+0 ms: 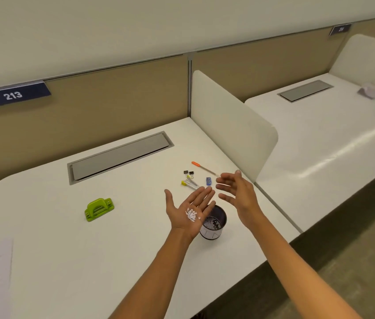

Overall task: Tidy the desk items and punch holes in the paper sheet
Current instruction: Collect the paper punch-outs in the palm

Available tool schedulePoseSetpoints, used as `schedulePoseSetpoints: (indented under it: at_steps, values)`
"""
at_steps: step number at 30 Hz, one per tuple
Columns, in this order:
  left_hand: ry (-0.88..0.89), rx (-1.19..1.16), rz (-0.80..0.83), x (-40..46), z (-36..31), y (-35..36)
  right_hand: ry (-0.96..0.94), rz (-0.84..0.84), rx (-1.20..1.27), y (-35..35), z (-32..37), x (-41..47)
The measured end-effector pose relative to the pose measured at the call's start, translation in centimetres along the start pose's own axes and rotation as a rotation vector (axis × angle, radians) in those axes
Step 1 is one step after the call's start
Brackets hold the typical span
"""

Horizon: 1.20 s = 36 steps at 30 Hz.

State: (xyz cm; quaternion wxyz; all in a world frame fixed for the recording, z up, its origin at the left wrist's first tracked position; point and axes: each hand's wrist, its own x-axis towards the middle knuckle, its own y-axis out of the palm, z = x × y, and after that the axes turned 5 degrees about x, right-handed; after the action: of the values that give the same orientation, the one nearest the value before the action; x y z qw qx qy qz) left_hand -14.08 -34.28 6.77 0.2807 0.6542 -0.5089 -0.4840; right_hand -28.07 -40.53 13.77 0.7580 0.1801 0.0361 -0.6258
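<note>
Glossy desk (319, 143), perhaps mesh cup (216, 223)

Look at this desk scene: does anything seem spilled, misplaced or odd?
Yes: a heap of white paper dots lies in the open left hand, held just above the mesh cup, not in it. Nothing else looks spilled.

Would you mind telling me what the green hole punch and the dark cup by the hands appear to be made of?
The green hole punch looks like moulded plastic: uniform bright colour, soft sheen, rounded edges. The dark cylindrical cup seems to be metal mesh, since light shows through its wall, though blur leaves that uncertain.
</note>
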Motion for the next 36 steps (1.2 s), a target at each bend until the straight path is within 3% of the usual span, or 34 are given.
schedulePoseSetpoints:
  at_steps: [6,9,12,17,23,27,30,32,36]
  values:
    - [0.092,0.264,-0.164,3.0,1.9,1.4,0.043,-0.059,0.054,-2.0,-0.7,1.4]
    - [0.164,0.548,-0.212,3.8,2.9,2.1,0.041,-0.065,0.055,-2.5,-1.0,1.8]
    - [0.222,0.824,-0.175,4.1,4.1,2.5,0.031,-0.078,0.03,-3.0,-1.3,2.2]
    - [0.223,1.025,-0.1,3.2,4.5,2.5,0.029,-0.089,-0.039,-3.4,-1.7,2.6]
    - [0.193,0.927,-0.1,3.0,3.7,2.7,-0.059,-0.073,-0.238,-3.2,-2.6,2.4]
    - [0.174,0.792,-0.173,2.9,3.3,3.0,-0.448,0.019,-0.728,-3.1,-4.6,1.0]
    - [0.131,0.571,-0.209,2.8,3.2,3.6,-0.741,0.272,-0.926,-2.3,-6.7,-0.6]
    - [0.101,0.46,-0.198,2.7,3.1,4.1,-0.718,0.416,-1.025,-2.3,-8.3,-1.4]
    - [0.086,0.405,-0.174,2.0,2.6,4.6,-0.502,0.353,-1.192,-4.3,-10.0,-1.3]
